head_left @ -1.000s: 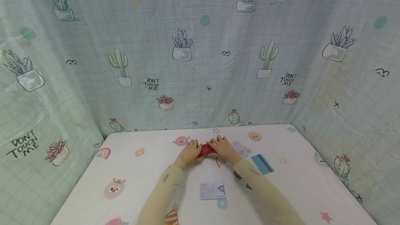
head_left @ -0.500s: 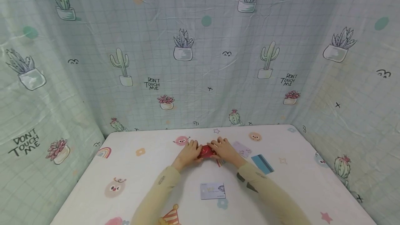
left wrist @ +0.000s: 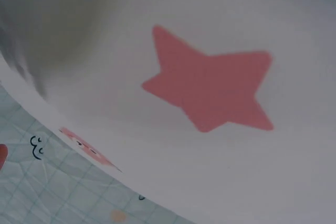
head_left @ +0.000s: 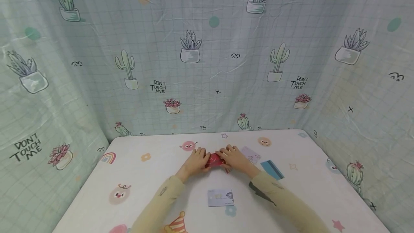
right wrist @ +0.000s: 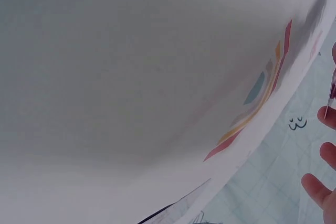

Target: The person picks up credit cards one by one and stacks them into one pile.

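Both hands hold a small red card (head_left: 214, 160) between them, near the far middle of the table. My left hand (head_left: 194, 161) grips its left end with bent fingers. At the right end, my right hand (head_left: 236, 159) holds it between thumb and fingers. The right wrist view catches only the right hand's fingers (right wrist: 317, 188) at the right border, with a thin edge of the card (right wrist: 332, 97) between them. Only one fingertip (left wrist: 2, 156) shows at the left border of the left wrist view.
A silvery VIP card (head_left: 220, 197) lies nearer to me on the white table (head_left: 139, 179). Right of the hands lie a pale lilac card (head_left: 250, 154) and a blue card (head_left: 272, 169) with a dark stripe. Something dark green (head_left: 261, 193) peeks out along the right sleeve.
Both hands have drawn the red card slightly toward me. The right forearm has shifted a little to the right, and the left forearm a little to the left.
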{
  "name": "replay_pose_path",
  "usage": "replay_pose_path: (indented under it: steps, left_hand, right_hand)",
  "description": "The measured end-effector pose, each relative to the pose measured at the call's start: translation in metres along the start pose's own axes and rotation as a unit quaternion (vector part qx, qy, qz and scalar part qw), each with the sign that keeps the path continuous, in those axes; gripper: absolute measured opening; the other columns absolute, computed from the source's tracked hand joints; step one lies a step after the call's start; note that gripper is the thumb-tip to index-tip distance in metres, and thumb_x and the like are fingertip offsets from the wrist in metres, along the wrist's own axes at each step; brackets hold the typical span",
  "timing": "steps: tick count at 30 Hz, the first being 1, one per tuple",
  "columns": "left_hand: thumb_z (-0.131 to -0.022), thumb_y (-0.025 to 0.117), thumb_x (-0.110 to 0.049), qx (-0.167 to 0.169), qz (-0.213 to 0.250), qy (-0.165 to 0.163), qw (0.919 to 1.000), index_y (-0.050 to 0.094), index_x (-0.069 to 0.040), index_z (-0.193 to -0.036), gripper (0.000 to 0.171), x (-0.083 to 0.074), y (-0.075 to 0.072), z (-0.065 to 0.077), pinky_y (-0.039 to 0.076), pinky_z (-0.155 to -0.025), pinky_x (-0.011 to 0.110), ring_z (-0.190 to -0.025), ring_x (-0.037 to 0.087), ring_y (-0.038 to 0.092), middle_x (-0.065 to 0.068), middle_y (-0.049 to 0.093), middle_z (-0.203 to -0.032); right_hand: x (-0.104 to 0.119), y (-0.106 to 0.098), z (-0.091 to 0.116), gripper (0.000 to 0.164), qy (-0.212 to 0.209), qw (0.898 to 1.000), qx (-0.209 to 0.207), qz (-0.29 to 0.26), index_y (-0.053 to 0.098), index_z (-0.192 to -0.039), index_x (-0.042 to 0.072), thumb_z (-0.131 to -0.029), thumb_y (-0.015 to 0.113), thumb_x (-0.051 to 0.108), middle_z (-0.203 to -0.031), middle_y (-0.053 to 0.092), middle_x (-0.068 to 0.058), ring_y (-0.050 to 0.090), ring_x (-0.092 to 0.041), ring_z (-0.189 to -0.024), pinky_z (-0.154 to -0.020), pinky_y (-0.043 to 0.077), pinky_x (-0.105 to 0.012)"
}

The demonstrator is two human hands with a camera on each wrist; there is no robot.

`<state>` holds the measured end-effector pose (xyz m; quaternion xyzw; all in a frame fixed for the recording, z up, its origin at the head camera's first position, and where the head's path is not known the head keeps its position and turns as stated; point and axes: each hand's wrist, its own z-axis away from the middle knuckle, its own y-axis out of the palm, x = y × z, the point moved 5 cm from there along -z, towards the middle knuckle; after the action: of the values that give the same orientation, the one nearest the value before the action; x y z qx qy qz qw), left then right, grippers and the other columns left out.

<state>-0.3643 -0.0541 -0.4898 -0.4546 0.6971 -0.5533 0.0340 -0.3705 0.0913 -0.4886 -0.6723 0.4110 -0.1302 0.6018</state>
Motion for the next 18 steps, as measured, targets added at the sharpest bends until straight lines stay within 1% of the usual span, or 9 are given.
replay_pose_path:
  steps: [4, 8, 12, 15, 18]
  left_hand:
    - [-0.076, 0.058, -0.052, 0.014, 0.004, 0.002, 0.9999, 0.055, -0.01, -0.111, 0.055, -0.001, -0.001, 0.003, 0.039, -0.069, 0.032, -0.082, 0.018, 0.042, 0.005, 0.049, -0.091]
    - [-0.075, 0.058, -0.051, 0.007, 0.021, 0.005, 0.9998, 0.054, -0.01, -0.11, 0.054, -0.001, -0.004, 0.006, 0.039, -0.07, 0.033, -0.084, 0.019, 0.043, 0.005, 0.05, -0.094]
    - [-0.075, 0.059, -0.051, 0.006, 0.032, 0.009, 0.9994, 0.055, -0.01, -0.11, 0.054, -0.002, -0.008, 0.008, 0.039, -0.072, 0.033, -0.085, 0.019, 0.045, 0.004, 0.053, -0.095]
    - [-0.075, 0.058, -0.051, 0.012, 0.027, 0.018, 0.9994, 0.055, -0.01, -0.111, 0.054, -0.002, -0.009, 0.009, 0.039, -0.073, 0.034, -0.085, 0.019, 0.045, 0.004, 0.054, -0.094]
    - [-0.075, 0.058, -0.051, 0.008, 0.017, 0.027, 0.9995, 0.054, -0.011, -0.111, 0.054, -0.004, -0.01, 0.01, 0.04, -0.073, 0.034, -0.085, 0.019, 0.046, 0.002, 0.054, -0.094]
  right_hand:
    - [0.002, -0.001, 0.003, 0.055, -0.009, 1.0, -0.006, 0.004, 0.046, -0.129, 0.019, -0.084, 0.051, 0.049, -0.12, 0.053, 0.001, 0.044, -0.017, -0.099, -0.083, 0.042, -0.037]
    - [0.005, -0.004, 0.006, 0.053, -0.017, 1.0, -0.019, 0.01, 0.046, -0.129, 0.02, -0.084, 0.051, 0.049, -0.12, 0.053, 0.002, 0.046, -0.018, -0.101, -0.084, 0.043, -0.038]
    - [0.006, -0.006, 0.008, 0.053, -0.012, 1.0, -0.018, 0.0, 0.045, -0.13, 0.021, -0.084, 0.05, 0.049, -0.121, 0.053, 0.003, 0.046, -0.018, -0.104, -0.087, 0.042, -0.038]
    - [0.007, -0.007, 0.01, 0.054, -0.008, 1.0, -0.012, -0.01, 0.044, -0.13, 0.022, -0.084, 0.05, 0.049, -0.122, 0.052, 0.002, 0.045, -0.018, -0.105, -0.089, 0.041, -0.039]
    - [0.008, -0.008, 0.012, 0.054, -0.007, 1.0, -0.007, -0.02, 0.044, -0.13, 0.021, -0.085, 0.05, 0.048, -0.122, 0.052, 0.002, 0.045, -0.018, -0.105, -0.089, 0.041, -0.039]
